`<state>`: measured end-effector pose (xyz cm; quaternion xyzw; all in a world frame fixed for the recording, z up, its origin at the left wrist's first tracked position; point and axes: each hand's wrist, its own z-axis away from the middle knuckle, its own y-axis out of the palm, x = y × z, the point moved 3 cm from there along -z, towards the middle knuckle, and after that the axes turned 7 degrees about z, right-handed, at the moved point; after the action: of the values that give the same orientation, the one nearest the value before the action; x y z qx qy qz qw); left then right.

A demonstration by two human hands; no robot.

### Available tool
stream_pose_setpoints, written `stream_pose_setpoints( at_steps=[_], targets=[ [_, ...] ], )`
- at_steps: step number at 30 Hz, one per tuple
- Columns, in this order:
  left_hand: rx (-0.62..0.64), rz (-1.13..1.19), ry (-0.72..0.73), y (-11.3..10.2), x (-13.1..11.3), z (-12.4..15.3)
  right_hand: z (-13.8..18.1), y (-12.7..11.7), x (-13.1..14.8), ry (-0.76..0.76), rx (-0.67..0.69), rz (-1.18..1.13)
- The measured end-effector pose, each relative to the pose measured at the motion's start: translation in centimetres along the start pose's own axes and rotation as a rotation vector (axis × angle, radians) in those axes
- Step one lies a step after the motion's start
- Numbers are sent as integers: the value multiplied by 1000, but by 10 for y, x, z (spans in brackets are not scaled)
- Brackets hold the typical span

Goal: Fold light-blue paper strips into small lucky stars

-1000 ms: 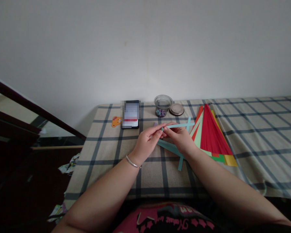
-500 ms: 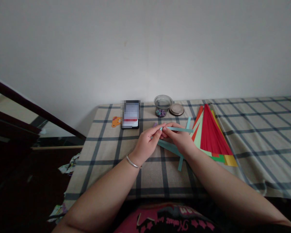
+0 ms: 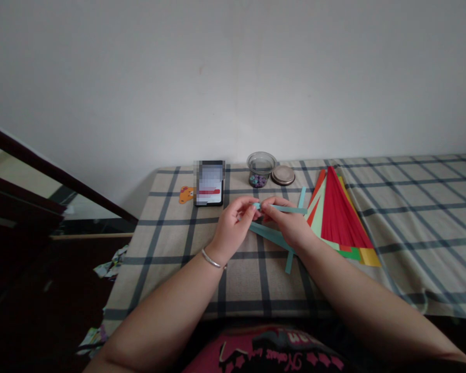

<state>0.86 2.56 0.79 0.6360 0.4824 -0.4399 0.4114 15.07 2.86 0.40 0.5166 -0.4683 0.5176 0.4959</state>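
Note:
Between my two hands, over the table, is a light blue paper strip (image 3: 289, 209). My left hand (image 3: 235, 220) pinches its left end, where the paper looks folded or rolled small; the exact shape is too small to tell. The fingers of my right hand (image 3: 285, 216) are closed on the strip just beside that end, and its free length runs out to the right above the hand. Under and between the hands lie more blue paper strips (image 3: 270, 234), partly covered by my right hand.
A fan of coloured paper strips (image 3: 344, 217), mostly red, lies to the right. Behind my hands stand a clear plastic cup (image 3: 260, 168) holding small folded purple and blue pieces, and a round lid (image 3: 283, 174). A phone (image 3: 210, 184) and an orange bear cutout (image 3: 186, 195) are at left.
My hands have drawn slightly apart at the fingertips, showing more of the strip's left end. The strip's free end has dipped slightly and shifted left.

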Motion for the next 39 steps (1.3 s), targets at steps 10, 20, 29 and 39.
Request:
stream_pose_setpoints(
  at_steps=[10, 20, 29, 39],
  targets=[
    [-7, 54, -37, 1, -2, -1, 1, 0, 2, 20, -21, 1],
    [-7, 123, -50, 2, -3, -2, 0, 1, 0, 66, -3, -86],
    [17, 269, -181, 3, 6, -2, -1, 3, -5, 49, 121, -190],
    [124, 252, -153, 4, 11, -3, 2, 7, 1, 15, 172, -228]
  ],
)
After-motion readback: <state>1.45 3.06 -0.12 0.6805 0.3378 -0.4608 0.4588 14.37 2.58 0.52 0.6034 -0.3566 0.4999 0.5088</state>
